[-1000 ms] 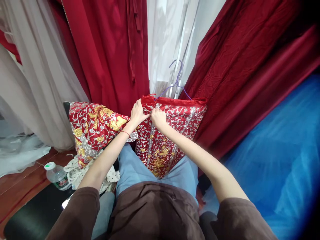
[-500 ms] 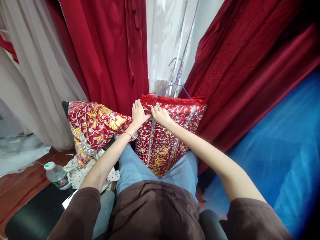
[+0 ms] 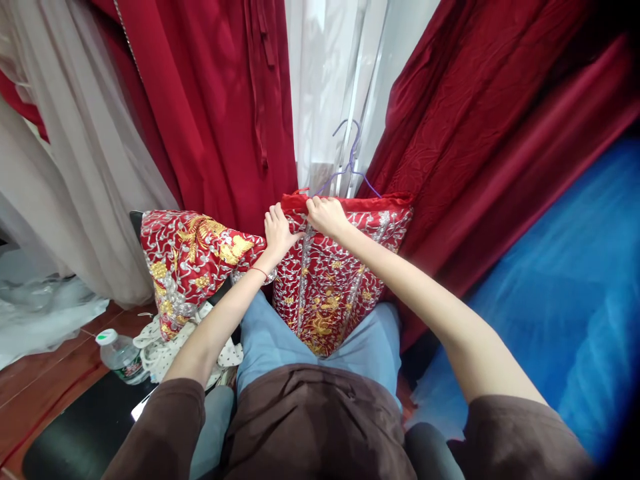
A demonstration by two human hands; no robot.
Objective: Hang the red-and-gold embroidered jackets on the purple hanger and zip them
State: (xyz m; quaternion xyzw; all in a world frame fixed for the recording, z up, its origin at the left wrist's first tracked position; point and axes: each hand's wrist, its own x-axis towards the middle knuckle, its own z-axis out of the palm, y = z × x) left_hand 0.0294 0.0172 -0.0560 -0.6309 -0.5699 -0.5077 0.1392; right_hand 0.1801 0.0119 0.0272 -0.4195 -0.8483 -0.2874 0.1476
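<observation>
The main risk, as I judge it, is the embroidered red garment [image 3: 330, 287] slipping or skewing at its top edge, since it stands upright between the knees in the blue trousers [image 3: 263, 340], and a hard tug from either hand could pull it out of line; the raised silver and gold threadwork could also snag on a fingernail, or on the purple hanger [image 3: 351, 157] that rises behind the plain red band [image 3: 373, 202]; the embroidered piece [image 3: 195, 257] lying off to the left could slide down onto the bottle [image 3: 123, 360] if dragged, though the wrist hides whether it joins the garment; the left hand [image 3: 280, 230] is closed on the cloth near the top left corner, knuckles up, thumb reaching across toward the right; the right hand [image 3: 325, 217] is curled on the top band just beside it, fingertips tucked in, so what they pinch cannot be told; both arms stretch forward and converge.
</observation>
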